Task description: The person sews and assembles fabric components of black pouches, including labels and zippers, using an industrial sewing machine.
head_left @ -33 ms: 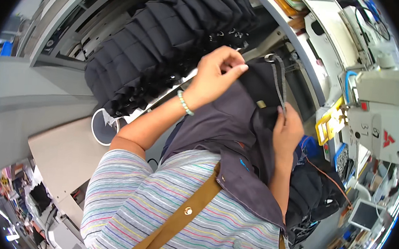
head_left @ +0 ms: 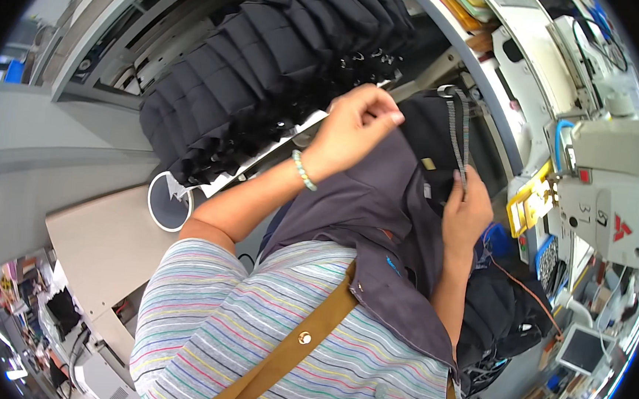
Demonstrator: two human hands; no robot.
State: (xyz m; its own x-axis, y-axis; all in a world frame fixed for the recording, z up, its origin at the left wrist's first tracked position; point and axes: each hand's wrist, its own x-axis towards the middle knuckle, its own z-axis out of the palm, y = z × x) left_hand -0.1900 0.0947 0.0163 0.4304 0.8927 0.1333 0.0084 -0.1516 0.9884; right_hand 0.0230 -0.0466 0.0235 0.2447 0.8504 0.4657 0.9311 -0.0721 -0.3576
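While the right hand [head_left: 469,217] is closed on the lower end of a grey woven strap [head_left: 455,135] (pinch point partly hidden by the thumb), the left hand [head_left: 358,128] curls beside a black fabric piece [head_left: 421,125]; can't tell whether it grips anything. Strap runs up over the black piece, whose lower border against the purple-grey apron [head_left: 365,188] is unclear. Beyond: bunched black items [head_left: 248,54], hardware too dark to sort.
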